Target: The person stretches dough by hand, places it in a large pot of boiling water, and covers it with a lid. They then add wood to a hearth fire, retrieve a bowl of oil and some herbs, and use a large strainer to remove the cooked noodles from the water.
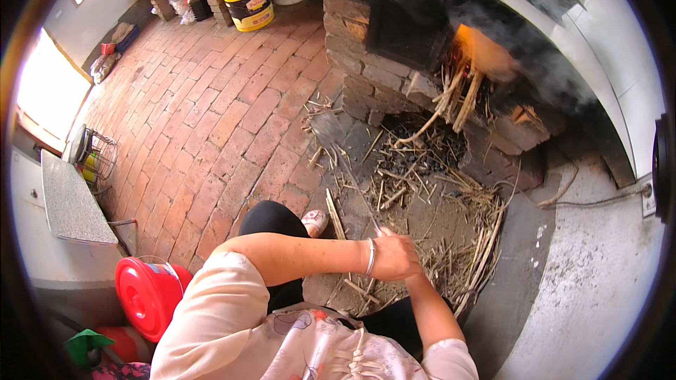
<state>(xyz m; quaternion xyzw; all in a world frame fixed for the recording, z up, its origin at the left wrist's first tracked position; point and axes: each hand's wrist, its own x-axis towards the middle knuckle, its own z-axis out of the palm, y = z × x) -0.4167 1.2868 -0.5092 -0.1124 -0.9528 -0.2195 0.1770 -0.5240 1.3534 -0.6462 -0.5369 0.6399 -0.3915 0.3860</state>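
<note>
My left hand point(393, 257), with a silver bangle at its wrist, lies across my right hand point(387, 231), hiding most of it. Fingertips poke out beyond the overlap, at the handle of a long metal fire shovel point(360, 190); the grip seems to be my right hand's. Its flat blade, blurred, is over the floor near the brick stove point(348, 58). Flames point(478, 45) and smoke rise at the stove's mouth, where thick dry stalks point(467, 97) stick out. Black charcoal and ash point(422, 142) lie below.
Straw and broken stalks point(480, 258) litter the ground before me. A red lidded bucket point(142, 295) stands at left, and a yellow bucket with a black lid point(246, 2) stands farther off. A cable point(586, 203) runs to a wall socket at right.
</note>
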